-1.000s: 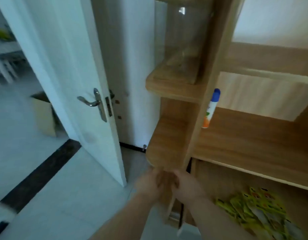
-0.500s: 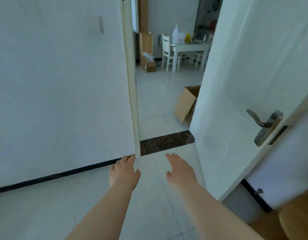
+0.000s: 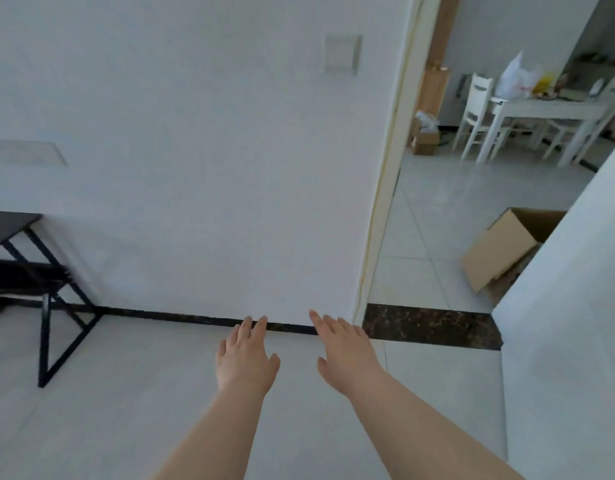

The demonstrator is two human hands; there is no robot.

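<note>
Skirting [image 3: 160,315], black, along foot of wall [image 3: 195,168], at 12 o'clock from both hands; in frame just past the fingertips, contact not determinable.

Left hand [image 3: 245,358] low at centre of view, palm down, fingers [image 3: 261,327] straight and slightly spread, thumb out toward 3 o'clock. Released, holding nothing.

Right hand [image 3: 347,355] just beside it at 3 o'clock, apart from it, palm down, fingers straight, pointing toward 11 o'clock. Released, holding nothing.

Both held out over floor [image 3: 126,393], bare forearms extended behind.

Door frame [image 3: 382,202] at 12 to 1 o'clock from right hand; dark threshold [image 3: 430,327] at its foot, at 2 o'clock from that hand. Door [image 3: 569,306] at 3 o'clock edge of view. Box [image 3: 500,251], cardboard, open and tilted, beyond threshold, beside door. Black table [image 3: 8,223] at 9 o'clock edge, against wall. Switch plate [image 3: 342,54] high on wall near frame. White table [image 3: 541,109] and chair [image 3: 479,109] in far room at 1 o'clock, well apart from hands.
</note>
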